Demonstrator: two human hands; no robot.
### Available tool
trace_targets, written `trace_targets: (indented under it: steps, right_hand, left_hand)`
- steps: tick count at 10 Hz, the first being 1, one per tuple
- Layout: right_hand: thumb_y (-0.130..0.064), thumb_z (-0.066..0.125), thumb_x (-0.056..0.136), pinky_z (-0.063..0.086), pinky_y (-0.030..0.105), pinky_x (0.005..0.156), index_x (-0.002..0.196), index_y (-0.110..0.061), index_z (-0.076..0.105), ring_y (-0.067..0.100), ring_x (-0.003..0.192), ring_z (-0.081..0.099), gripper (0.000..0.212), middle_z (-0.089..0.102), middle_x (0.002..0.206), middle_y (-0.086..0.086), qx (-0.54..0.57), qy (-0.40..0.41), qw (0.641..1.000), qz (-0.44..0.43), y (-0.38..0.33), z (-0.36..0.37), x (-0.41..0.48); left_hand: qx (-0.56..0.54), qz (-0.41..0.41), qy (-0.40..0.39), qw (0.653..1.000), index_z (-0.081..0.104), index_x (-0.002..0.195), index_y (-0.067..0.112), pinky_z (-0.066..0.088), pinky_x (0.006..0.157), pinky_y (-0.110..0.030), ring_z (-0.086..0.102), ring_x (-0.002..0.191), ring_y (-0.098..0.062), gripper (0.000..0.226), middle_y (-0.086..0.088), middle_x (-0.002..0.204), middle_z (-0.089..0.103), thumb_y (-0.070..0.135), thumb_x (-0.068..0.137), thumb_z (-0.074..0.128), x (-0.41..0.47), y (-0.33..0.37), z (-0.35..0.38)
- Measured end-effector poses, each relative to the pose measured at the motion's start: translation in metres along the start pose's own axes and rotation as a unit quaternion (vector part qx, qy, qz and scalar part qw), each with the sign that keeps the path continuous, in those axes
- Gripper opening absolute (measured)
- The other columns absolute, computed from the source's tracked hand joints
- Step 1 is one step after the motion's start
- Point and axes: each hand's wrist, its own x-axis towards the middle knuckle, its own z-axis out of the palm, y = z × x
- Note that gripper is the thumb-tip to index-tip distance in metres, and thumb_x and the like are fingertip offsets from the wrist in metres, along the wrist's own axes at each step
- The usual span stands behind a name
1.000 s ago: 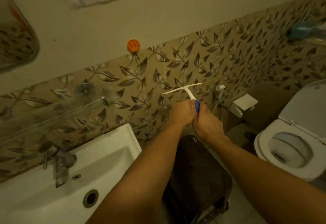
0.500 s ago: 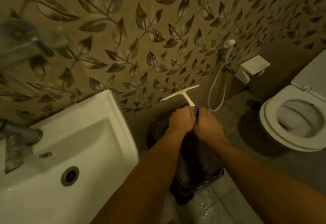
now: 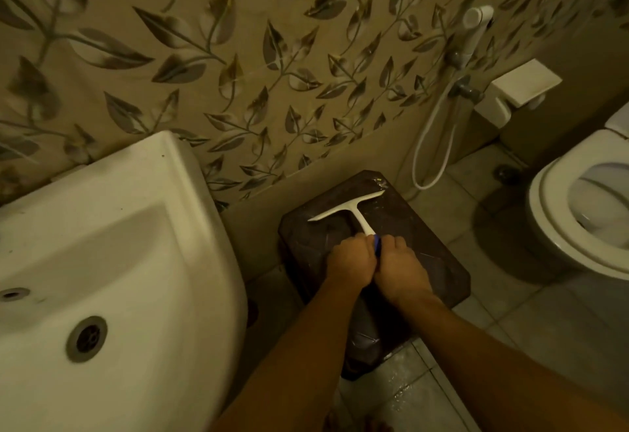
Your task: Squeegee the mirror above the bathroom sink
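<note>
A white T-shaped squeegee (image 3: 350,208) with a blue handle end points away from me, its blade over the dark bin top. My left hand (image 3: 350,261) and my right hand (image 3: 400,266) sit side by side, both curled round its handle, knuckles up. The white sink (image 3: 112,227) is at the left, with its drain visible. The mirror is out of view.
A dark brown bin (image 3: 435,268) stands on the tiled floor below my hands. A toilet (image 3: 551,217) is at the right. On the leaf-patterned wall hang a white spray hose (image 3: 435,145) and a paper holder (image 3: 517,91). The floor tiles near me look wet.
My view has tipped downward, so the mirror, shelf and tap have left the frame. My hands with the squeegee have dropped from wall height to just over the bin.
</note>
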Motion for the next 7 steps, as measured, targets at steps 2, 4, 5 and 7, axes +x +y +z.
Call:
trace_targets:
  steps: [2, 4, 5, 7]
  right_hand:
    - [-0.024, 0.056, 0.099, 0.051, 0.037, 0.093, 0.138, -0.017, 0.042, 0.024, 0.117, 0.053, 0.043, 0.048, 0.134, 0.008, -0.015, -0.019, 1.000, 0.001, 0.007, 0.015, 0.009]
    - [-0.022, 0.056, 0.100, 0.051, 0.038, 0.094, 0.138, -0.016, 0.042, 0.026, 0.118, 0.054, 0.042, 0.049, 0.136, 0.010, -0.015, -0.031, 0.999, 0.005, 0.011, 0.028, 0.010]
    - [-0.024, 0.057, 0.100, 0.053, 0.038, 0.092, 0.140, -0.017, 0.039, 0.026, 0.118, 0.054, 0.045, 0.047, 0.137, 0.010, -0.033, -0.028, 0.999, 0.001, 0.013, 0.031, 0.008]
    - [-0.033, 0.054, 0.100, 0.051, 0.039, 0.095, 0.154, -0.019, 0.021, 0.029, 0.129, 0.044, 0.064, 0.035, 0.144, 0.012, -0.088, 0.014, 0.996, -0.024, 0.005, 0.018, -0.001]
  left_hand:
    - [-0.080, -0.021, 0.002, 0.997, 0.057, 0.118, 0.014, 0.046, 0.084, -0.034, 0.063, 0.105, -0.025, 0.035, -0.007, 0.114, 0.064, 0.037, 0.109, 0.032, 0.002, -0.005, 0.010]
    - [-0.102, -0.022, 0.007, 0.995, 0.057, 0.119, 0.012, 0.050, 0.092, -0.038, 0.063, 0.108, -0.027, 0.039, -0.010, 0.118, 0.065, 0.039, 0.109, 0.030, 0.004, -0.010, 0.023]
    - [-0.104, -0.018, 0.018, 0.994, 0.057, 0.121, 0.010, 0.050, 0.096, -0.043, 0.063, 0.109, -0.029, 0.041, -0.012, 0.119, 0.065, 0.039, 0.110, 0.029, 0.000, -0.009, 0.026]
    - [-0.049, -0.036, 0.075, 0.995, 0.056, 0.124, 0.010, 0.050, 0.087, -0.043, 0.062, 0.109, -0.030, 0.047, -0.013, 0.123, 0.061, 0.043, 0.109, 0.026, -0.014, -0.004, 0.012]
